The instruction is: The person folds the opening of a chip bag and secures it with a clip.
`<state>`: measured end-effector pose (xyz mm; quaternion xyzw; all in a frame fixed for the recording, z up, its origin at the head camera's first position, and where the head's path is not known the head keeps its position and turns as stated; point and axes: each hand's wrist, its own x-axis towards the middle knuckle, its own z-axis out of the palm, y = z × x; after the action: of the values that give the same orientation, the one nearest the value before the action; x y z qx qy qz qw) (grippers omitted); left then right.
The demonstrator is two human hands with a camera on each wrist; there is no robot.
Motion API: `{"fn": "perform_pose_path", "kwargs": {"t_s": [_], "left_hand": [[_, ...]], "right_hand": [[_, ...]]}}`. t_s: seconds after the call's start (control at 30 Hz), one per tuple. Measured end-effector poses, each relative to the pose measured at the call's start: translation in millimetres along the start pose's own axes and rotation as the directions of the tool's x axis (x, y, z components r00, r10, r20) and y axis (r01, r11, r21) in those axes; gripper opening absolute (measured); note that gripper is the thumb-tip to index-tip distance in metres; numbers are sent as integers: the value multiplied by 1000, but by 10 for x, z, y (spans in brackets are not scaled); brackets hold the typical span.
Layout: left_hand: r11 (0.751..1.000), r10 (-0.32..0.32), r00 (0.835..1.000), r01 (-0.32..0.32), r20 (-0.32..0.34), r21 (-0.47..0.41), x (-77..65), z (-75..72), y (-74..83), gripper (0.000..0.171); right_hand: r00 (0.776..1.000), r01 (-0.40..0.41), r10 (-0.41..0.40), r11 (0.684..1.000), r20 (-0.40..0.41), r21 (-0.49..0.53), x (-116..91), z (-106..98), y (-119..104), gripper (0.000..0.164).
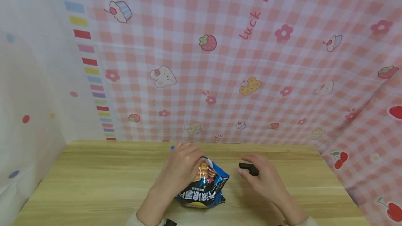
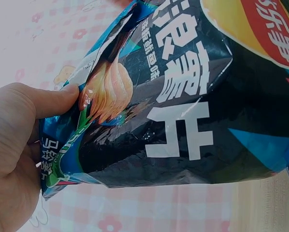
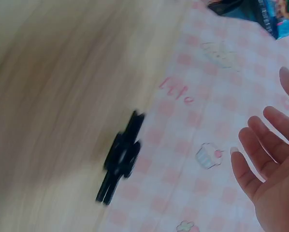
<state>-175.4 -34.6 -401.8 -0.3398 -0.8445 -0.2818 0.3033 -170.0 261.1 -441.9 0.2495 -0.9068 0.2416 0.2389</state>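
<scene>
A black and blue bag of potato chips (image 1: 205,186) is held above the wooden table in the head view. My left hand (image 1: 180,166) grips it by its upper edge. In the left wrist view the thumb lies on the front of the bag (image 2: 183,130), and the other fingers are hidden behind it. Over the table to the right, my right hand (image 1: 265,180) has its fingers loosely spread. Beyond its fingers is a narrow black clip-like object (image 3: 121,157), apart from the fingers in the right wrist view.
The light wooden table (image 1: 94,184) ends at a pink checked cloth (image 1: 188,58) hung behind it. A white cloth (image 1: 34,79) with coloured dots hangs on the left, and the checked cloth continues along the right side.
</scene>
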Motion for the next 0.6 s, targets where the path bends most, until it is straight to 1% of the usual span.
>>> {"fn": "perform_pose_path", "kwargs": {"t_s": [0.17, 0.27, 0.37, 0.6], "left_hand": [[1000, -2, 1000, 2, 6, 3, 2, -6, 5, 13], [1000, -5, 1000, 5, 11, 7, 2, -8, 6, 13], [1000, -10, 1000, 10, 13, 9, 0, -12, 7, 13], [1000, -8, 1000, 8, 14, 3, 2, -10, 10, 13]], "right_hand": [[997, 59, -56, 996, 53, -68, -35, -25, 178, 53], [994, 76, -68, 993, 86, -93, -51, -20, 277, 58], [990, 63, -48, 992, 129, -108, -67, -5, 371, 62], [972, -33, 59, 993, 229, -117, -112, 30, 542, 70]]}}
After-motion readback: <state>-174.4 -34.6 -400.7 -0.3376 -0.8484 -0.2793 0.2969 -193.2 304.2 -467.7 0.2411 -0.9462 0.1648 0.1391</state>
